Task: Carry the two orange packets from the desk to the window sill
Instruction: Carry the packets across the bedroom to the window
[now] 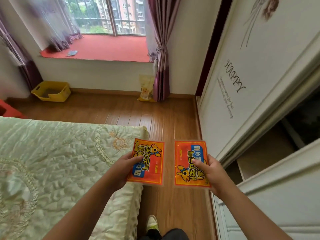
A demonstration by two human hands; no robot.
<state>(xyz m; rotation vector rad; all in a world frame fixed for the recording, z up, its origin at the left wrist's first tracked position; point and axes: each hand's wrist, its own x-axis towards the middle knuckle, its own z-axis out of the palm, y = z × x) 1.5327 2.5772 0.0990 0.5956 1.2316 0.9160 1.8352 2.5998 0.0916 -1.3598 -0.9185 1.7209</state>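
Orange packets [150,161] [187,162] held flat in outstretched left hand [123,168] and right hand [212,172].

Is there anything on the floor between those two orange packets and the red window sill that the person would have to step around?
Nothing visible blocks the way. Both orange packets are in hand, and bare wooden floor runs ahead to the window sill. The bed lies left, the wardrobe right, the yellow bin off to the side.
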